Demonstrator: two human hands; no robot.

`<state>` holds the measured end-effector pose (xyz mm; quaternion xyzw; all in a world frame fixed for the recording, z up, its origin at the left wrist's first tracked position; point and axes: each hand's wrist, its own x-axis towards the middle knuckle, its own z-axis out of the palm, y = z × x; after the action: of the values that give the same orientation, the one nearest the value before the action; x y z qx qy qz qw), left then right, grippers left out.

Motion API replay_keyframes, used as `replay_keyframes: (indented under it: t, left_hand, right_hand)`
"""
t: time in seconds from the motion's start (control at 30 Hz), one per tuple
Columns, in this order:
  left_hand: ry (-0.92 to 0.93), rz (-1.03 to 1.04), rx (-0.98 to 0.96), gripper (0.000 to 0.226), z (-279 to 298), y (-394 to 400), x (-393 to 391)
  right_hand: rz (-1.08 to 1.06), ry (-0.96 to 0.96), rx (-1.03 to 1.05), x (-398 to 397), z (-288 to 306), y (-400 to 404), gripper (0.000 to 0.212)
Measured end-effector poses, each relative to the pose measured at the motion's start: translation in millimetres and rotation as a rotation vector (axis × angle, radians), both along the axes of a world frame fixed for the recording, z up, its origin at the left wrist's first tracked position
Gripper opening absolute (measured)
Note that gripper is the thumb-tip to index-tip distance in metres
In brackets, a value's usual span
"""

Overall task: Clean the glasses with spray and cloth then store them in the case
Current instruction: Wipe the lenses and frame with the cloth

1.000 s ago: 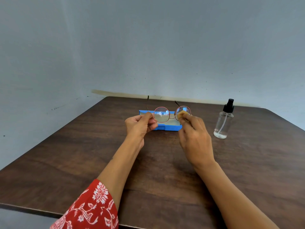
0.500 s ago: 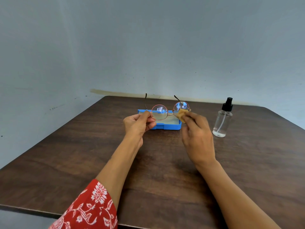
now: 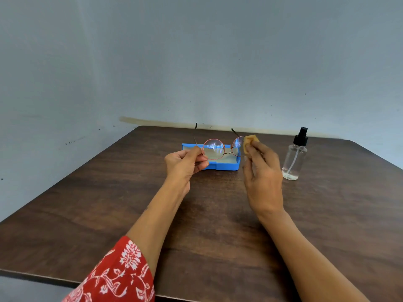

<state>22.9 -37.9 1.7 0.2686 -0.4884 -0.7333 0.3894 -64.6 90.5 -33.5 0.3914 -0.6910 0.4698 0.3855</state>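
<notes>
Two hands mid-table, glasses (image 3: 214, 149) pinched (cloth (image 3: 250, 143) at rim)

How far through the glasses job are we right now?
Midway. The spray bottle stands set aside on the table, so spraying looks done. In hand: the left hand holds the glasses while the right hand presses the cloth to a lens. Left: storing them in the open blue case.
</notes>
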Motion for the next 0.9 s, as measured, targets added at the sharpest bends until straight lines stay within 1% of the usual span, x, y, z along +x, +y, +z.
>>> replay_keyframes:
  t: [0.1, 0.2, 0.33, 0.43, 0.57, 0.67, 0.73, 0.9]
  left_hand:
    - [-0.008, 0.008, -0.002, 0.006, 0, 0, 0]
    - [-0.011, 0.028, 0.008, 0.006, 1, 0, 0]
    - [-0.015, 0.019, -0.005, 0.007, 1, 0, 0]
    - [-0.027, 0.017, -0.012, 0.008, 1, 1, 0]
    - [-0.047, 0.013, -0.014, 0.008, -1, 2, -1]
    - [-0.049, 0.028, -0.013, 0.007, -1, 0, 0]
    - [-0.041, 0.026, -0.012, 0.008, -1, 0, 0]
    - [-0.033, 0.011, -0.013, 0.006, 0, 1, 0]
  right_hand:
    - [0.019, 0.083, 0.092, 3, -2, -4, 0.032]
    - [0.01, 0.111, 0.136, 5, -4, -6, 0.031]
    - [-0.082, 0.044, 0.068, 0, -1, -1, 0.033]
    - [-0.113, 0.008, 0.071, -3, -1, 1, 0.034]
    - [-0.068, 0.098, 0.117, 4, -3, -6, 0.031]
    - [-0.012, 0.14, 0.178, 9, -5, -10, 0.034]
    - [-0.029, 0.119, 0.156, 8, -3, -8, 0.034]
    - [-0.097, 0.001, 0.068, 1, 2, 4, 0.037]
